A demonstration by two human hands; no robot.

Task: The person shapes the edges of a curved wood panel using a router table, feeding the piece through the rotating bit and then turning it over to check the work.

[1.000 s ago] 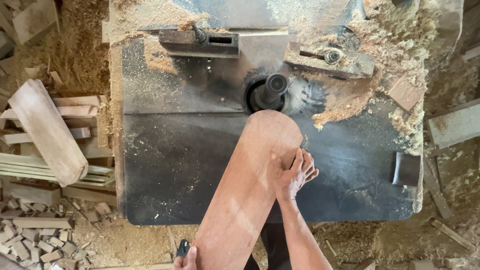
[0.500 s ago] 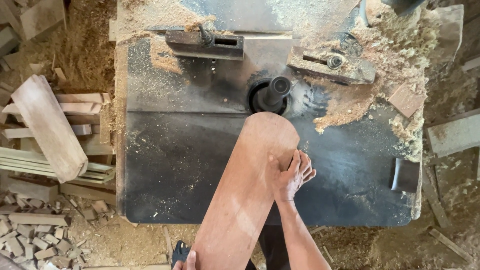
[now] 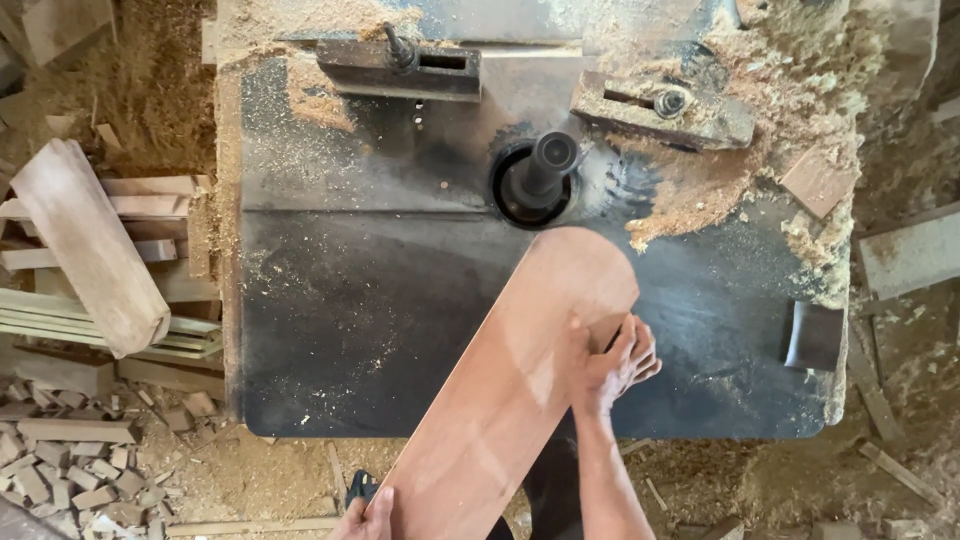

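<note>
Reddish wooden board (image 3: 510, 390) lies flat on the dark metal table (image 3: 340, 320), rounded end just beside the spindle (image 3: 545, 165). Right hand (image 3: 610, 365) clasps its edge; left hand (image 3: 368, 518) grips the near end.

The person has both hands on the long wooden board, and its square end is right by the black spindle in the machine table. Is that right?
Not quite: the end by the black spindle is rounded, not square. The head view shows the long wooden board lying slantwise on the dark machine table, with the right hand on its edge near that rounded end and the left hand at its near end.
</note>
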